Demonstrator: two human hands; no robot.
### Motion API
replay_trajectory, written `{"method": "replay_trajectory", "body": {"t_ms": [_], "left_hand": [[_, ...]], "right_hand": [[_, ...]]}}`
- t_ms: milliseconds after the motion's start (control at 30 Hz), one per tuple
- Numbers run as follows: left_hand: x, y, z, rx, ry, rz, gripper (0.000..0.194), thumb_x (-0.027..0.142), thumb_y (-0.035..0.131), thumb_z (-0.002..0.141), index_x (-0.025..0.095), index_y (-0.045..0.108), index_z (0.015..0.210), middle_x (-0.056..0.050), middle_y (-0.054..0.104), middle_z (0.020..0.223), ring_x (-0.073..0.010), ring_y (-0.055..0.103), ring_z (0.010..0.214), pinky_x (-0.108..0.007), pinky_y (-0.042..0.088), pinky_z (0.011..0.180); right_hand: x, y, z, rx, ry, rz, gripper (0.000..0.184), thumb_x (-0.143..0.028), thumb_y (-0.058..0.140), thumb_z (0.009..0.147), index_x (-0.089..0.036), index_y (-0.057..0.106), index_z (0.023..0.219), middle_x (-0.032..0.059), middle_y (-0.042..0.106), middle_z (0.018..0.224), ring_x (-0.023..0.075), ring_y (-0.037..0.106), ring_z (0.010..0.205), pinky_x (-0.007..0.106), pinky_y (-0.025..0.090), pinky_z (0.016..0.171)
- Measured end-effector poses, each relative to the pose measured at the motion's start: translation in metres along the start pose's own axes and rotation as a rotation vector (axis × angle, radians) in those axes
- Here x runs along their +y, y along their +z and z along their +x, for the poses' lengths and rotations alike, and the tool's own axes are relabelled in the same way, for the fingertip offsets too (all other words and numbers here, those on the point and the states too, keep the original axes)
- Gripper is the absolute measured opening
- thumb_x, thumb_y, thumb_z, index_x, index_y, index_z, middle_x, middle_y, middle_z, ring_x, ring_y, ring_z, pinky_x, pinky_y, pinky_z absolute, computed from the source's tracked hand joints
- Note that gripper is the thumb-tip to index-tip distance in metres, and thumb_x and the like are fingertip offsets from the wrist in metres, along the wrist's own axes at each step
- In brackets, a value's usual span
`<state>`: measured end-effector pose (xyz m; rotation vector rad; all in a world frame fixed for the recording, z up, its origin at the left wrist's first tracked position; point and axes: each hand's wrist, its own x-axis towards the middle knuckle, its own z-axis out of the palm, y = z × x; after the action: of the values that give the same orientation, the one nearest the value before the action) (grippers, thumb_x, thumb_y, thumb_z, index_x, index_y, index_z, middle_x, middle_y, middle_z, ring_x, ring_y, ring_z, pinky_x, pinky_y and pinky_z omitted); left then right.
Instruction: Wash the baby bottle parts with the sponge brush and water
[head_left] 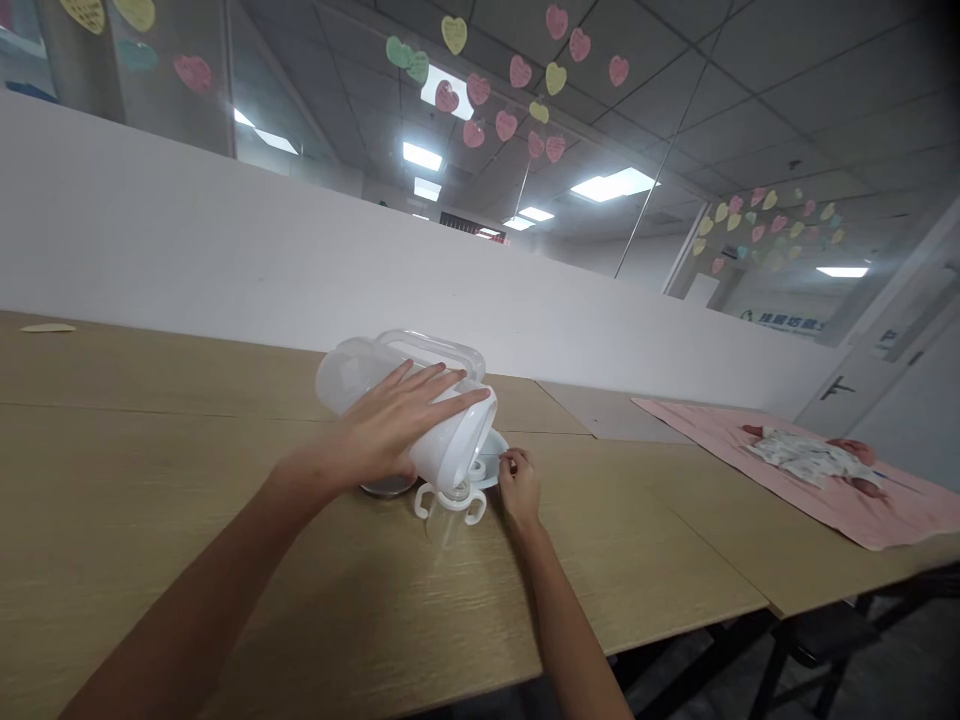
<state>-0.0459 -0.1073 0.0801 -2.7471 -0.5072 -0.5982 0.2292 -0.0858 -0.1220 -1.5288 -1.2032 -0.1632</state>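
My left hand [409,415] is wrapped over a translucent white pitcher [360,365] with a looped handle. The pitcher is tipped on its side, its white-rimmed end down at the mouth of a clear baby bottle [444,525]. Two curved white handles flank the bottle's neck, and it stands upright on the table. Whether liquid flows is not visible. Right of the bottle, my right hand [520,485] is closed with fingertips pinched at the rim of a white dish [493,450]; what they grip is unclear. A small white ring-shaped piece [478,470] shows by the dish.
Under the pitcher, a round dark-rimmed object [388,487] is partly hidden on the wooden table [187,520]. A baby doll [814,455] in patterned clothes lies on a pink mat [862,520] to the right. Behind runs a low white wall [225,240] below glass. A dark stool [825,635] stands lower right.
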Motion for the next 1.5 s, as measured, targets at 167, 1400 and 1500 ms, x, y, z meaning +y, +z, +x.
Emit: {"method": "replay_trajectory", "body": {"t_ms": [167,1400,1500], "left_hand": [[-0.014,-0.001,-0.001,0.109,-0.138,-0.012,0.092,0.041,0.071,0.069,0.034,0.017,0.144,-0.009,0.035,0.144,-0.0342,0.033,0.131,-0.048,0.027,0.106],[-0.095,0.044,-0.027,0.476,-1.106,-0.168,0.104,0.061,0.073,0.057,0.016,0.020,0.134,-0.022,0.043,0.126,-0.0390,0.048,0.115,-0.049,0.044,0.089],[-0.095,0.045,-0.027,0.469,-1.140,-0.189,0.107,0.060,0.075,0.054,0.015,0.019,0.134,-0.023,0.043,0.126,-0.0384,0.048,0.116,-0.049,0.044,0.089]], "right_hand": [[0.000,0.000,0.000,-0.010,0.009,-0.022,0.025,-0.028,0.041,0.081,-0.018,0.064,0.080,0.0096,0.062,0.097,0.0190,0.059,0.083,0.030,0.044,0.075],[-0.012,-0.005,-0.001,-0.069,0.072,-0.091,0.027,-0.022,0.039,0.080,-0.015,0.065,0.084,0.0108,0.060,0.105,0.0172,0.058,0.090,0.026,0.043,0.079],[-0.015,-0.005,-0.001,-0.079,0.082,-0.101,0.027,-0.022,0.039,0.081,-0.015,0.065,0.084,0.0099,0.061,0.104,0.0168,0.058,0.089,0.025,0.043,0.079]]}}
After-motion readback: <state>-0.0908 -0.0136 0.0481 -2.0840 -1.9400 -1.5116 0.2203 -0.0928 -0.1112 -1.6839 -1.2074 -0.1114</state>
